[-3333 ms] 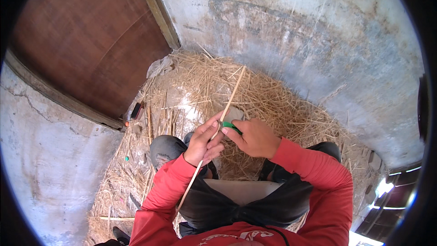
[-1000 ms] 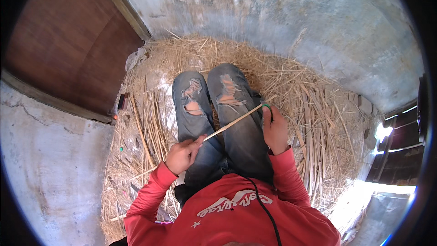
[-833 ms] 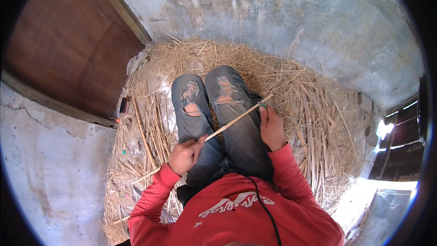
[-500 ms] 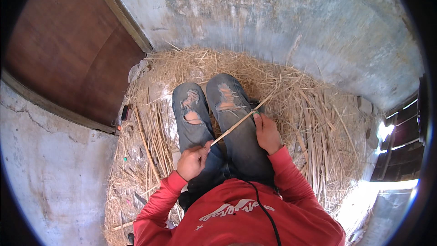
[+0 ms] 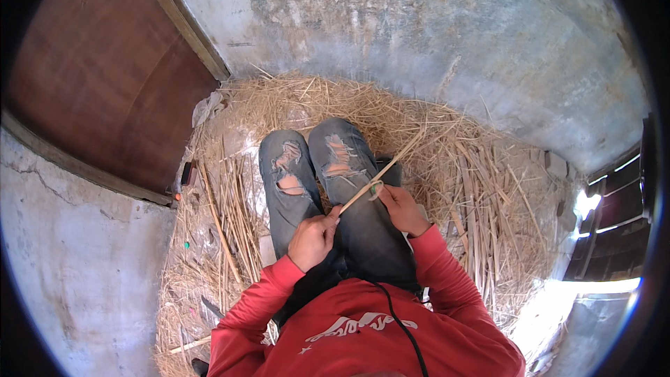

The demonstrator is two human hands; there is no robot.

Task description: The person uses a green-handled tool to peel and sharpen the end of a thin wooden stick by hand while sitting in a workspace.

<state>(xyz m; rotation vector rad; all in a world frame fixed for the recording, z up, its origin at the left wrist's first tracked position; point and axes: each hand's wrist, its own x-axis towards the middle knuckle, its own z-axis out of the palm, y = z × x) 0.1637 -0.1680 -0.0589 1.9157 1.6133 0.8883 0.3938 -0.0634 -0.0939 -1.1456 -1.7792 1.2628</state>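
A thin, pale-tan, cane-like strip (image 5: 361, 193) is held aslant above the grey denim-clad thighs (image 5: 370, 237), pinched by the left hand (image 5: 314, 241); a small green tool (image 5: 377, 189), partly hidden, is apparently clasped by the right hand (image 5: 403, 209). Light, springy handling is expected; hold is best taken near the tool.

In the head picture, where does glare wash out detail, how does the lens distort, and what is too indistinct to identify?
Head view: glare whites out a patch at lower right; head view: the brown panel bows along its lower edge, image corners black; head view: the green object in the right hand, by the pale strip, is too small to identify.
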